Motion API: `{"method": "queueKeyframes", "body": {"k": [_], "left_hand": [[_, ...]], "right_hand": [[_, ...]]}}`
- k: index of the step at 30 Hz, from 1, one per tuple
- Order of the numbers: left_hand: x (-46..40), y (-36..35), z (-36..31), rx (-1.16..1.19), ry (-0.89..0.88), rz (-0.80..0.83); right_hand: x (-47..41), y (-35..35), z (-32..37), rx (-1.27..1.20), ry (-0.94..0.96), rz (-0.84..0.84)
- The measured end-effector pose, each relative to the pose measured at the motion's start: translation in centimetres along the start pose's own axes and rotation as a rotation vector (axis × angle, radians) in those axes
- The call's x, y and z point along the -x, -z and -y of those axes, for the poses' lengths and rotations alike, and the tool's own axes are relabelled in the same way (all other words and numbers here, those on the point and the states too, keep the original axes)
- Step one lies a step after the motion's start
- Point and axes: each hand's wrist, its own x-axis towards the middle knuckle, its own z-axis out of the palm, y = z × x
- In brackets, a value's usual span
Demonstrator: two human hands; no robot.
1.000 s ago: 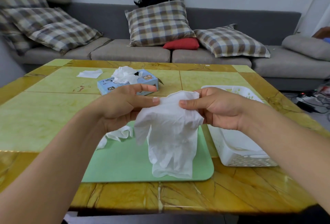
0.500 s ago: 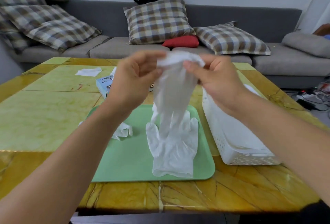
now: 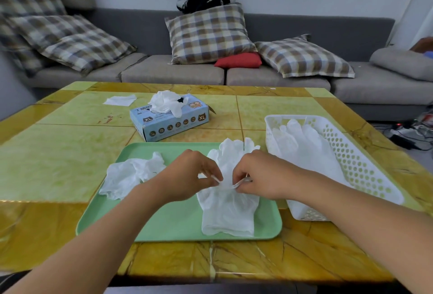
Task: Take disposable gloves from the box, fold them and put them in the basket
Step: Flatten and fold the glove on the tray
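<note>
Both hands meet over the green tray (image 3: pixel 164 223) on the desk (image 3: pixel 58 153). The left hand (image 3: pixel 189 174) and the right hand (image 3: pixel 260 174) each pinch the middle of a white glove (image 3: pixel 228 209) lying flat on the tray, its cuff toward the person. A crumpled glove (image 3: pixel 131 176) lies left of them. The glove box (image 3: pixel 171 118) sits beyond; the basket (image 3: pixel 351 160), right, holds gloves.
</note>
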Motion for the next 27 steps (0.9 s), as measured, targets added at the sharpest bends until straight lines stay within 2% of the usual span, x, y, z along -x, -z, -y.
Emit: {"method": "queueKeyframes", "body": {"k": [5,13,20,27], "left_hand": [[1.2,1.1,-0.9,-0.065,-0.093,0.061],[2.5,-0.3,-1.2,-0.130,-0.060,0.343],[2.7,-0.2,-0.8,-0.136,0.003,0.464],[2.7,-0.3,-0.8,-0.074,0.057,0.502]], "right_hand": [[0.6,0.4,0.3,0.032,0.051,0.152],[0.9,-0.7,1.0,0.040,0.065,0.336],[1.3,-0.1,1.6,-0.018,0.014,0.391],[1.4,-1.8,2.6,0.177,0.052,0.308]]}}
